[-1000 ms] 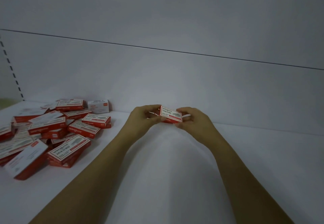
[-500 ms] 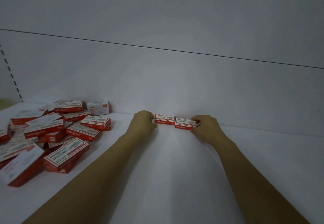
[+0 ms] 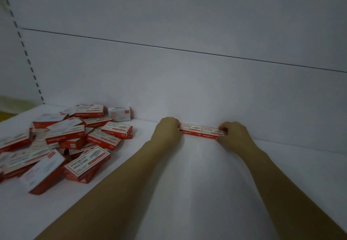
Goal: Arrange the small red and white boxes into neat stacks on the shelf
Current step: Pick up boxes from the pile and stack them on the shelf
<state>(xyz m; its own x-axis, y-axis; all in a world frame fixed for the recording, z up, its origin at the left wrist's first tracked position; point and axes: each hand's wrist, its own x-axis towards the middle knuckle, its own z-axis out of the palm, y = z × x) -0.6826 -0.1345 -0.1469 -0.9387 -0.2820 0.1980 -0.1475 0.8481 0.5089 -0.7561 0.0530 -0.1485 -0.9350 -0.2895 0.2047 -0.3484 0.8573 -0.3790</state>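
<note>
Loose pile (image 3: 62,142) lies well left of the two-box row (image 3: 201,131). Left hand (image 3: 168,130) grips the row's left end, fingers curled. The row lies flat on the shelf (image 3: 187,183), long axis left-right. Right hand (image 3: 232,134) pinches its right end. Judgement: the left hand is nearer the pile.

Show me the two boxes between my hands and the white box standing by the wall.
left box (image 3: 190,127): head view, top label.
right box (image 3: 213,130): head view, top label.
white box (image 3: 118,114): head view, front face.
</note>
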